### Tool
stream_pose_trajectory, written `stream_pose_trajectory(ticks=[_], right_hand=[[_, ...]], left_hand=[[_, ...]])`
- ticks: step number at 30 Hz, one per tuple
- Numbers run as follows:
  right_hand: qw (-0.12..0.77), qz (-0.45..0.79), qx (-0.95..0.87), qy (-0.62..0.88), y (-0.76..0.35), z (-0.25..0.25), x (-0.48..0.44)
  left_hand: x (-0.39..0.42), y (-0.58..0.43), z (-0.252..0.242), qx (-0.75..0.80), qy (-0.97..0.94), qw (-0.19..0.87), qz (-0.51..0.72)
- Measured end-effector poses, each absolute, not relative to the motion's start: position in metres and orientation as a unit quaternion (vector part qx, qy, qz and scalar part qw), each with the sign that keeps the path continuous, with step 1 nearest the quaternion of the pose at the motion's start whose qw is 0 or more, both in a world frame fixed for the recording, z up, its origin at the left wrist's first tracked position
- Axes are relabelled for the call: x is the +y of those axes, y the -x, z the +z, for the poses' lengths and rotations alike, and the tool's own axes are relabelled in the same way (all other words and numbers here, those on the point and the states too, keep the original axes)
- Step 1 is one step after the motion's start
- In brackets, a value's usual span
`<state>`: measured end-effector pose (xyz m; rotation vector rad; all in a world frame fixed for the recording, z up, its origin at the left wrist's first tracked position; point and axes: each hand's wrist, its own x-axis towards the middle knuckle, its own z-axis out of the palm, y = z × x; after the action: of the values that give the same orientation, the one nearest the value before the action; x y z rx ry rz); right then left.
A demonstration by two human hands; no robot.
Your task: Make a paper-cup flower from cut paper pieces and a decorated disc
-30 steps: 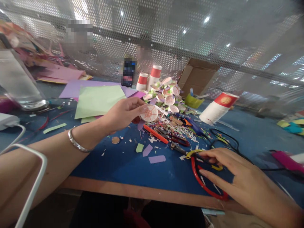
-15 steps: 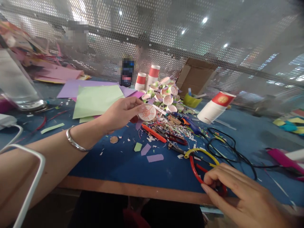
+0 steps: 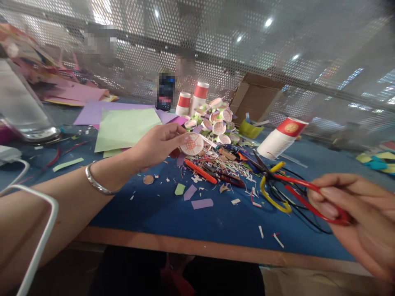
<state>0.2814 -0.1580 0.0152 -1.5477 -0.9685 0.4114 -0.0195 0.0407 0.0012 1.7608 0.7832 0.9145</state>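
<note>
Between the thumb and fingers of my left hand (image 3: 165,142) is a round paper cup bottom (image 3: 191,144), white with an orange-red drawn pattern facing me. My right hand (image 3: 348,205) grips one red handle of a pair of scissors (image 3: 268,174), raised over the table's right side. Their yellow handle hangs free, and the dark blades point up and left. Behind my left hand rises a pile of similar cup bottoms (image 3: 219,128) mixed with green and purple paper bits. An orange marker-like stick (image 3: 200,171) lies in front of paper shreds (image 3: 230,162).
A tilted stack of paper cups (image 3: 277,139) stands right of the pile, near a black cable (image 3: 300,201). Green paper (image 3: 126,129) lies at the left, by a tall glass (image 3: 27,102). A white cable (image 3: 46,230) crosses my left forearm. The table's edge (image 3: 185,242) is close to me.
My right hand has lifted the scissors off the table, moving up and right and turning them. My left hand still holds the cup bottom in nearly the same place.
</note>
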Motion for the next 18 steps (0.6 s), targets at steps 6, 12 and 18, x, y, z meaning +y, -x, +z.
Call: stream_pose_trajectory(ticks=[6, 12, 18], right_hand=[[0.608, 0.232, -0.413, 0.637, -0.287, 0.008, -0.138], [0.444, 0.052, -0.505, 0.738, -0.297, 0.001, -0.138], [0.293, -0.077, -0.568, 0.765, -0.299, 0.005, -0.137]], left_hand=[[0.040, 0.019, 0.002, 0.328, -0.726, 0.478, 0.369], [0.039, 0.018, 0.002, 0.328, -0.724, 0.482, 0.369], [0.037, 0.017, 0.004, 0.326, -0.726, 0.483, 0.366]])
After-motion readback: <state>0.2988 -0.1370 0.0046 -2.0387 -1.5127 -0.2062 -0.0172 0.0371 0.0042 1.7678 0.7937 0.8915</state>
